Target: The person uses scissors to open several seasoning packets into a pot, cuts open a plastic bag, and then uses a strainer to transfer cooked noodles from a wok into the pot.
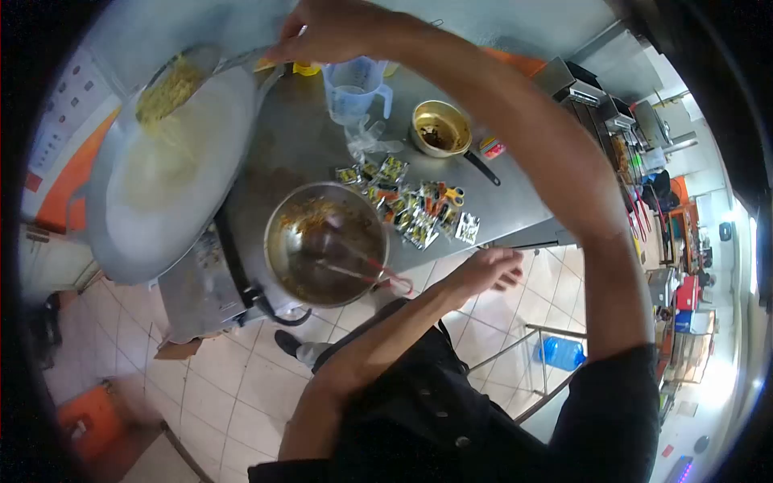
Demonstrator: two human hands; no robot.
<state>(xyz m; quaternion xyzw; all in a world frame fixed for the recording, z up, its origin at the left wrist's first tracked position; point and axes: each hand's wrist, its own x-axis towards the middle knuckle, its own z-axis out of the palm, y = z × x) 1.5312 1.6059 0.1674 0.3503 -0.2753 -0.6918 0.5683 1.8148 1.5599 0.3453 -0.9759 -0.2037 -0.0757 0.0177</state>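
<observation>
My right hand (330, 32) is closed around the handle of a strainer (205, 58), reaching across to the far left. A clump of yellowish noodles (171, 87) lies in the strainer, and pale strands or liquid trail beneath it. Under it sits a large wide pan (101, 213) of cloudy, whitish liquid. My left hand (487, 271) hangs past the table's front edge, fingers loosely apart, with nothing in it. To its left, a steel mixing bowl (278, 241) with brown residue holds tongs (362, 274) with red handles.
Several torn seasoning packets (419, 225) and orange-handled scissors (455, 195) lie on the steel table (282, 165). Behind them are a clear measuring jug (354, 88), crumpled plastic (370, 138) and a small saucepan (441, 129). A blue water bottle (561, 352) is below, by a metal frame.
</observation>
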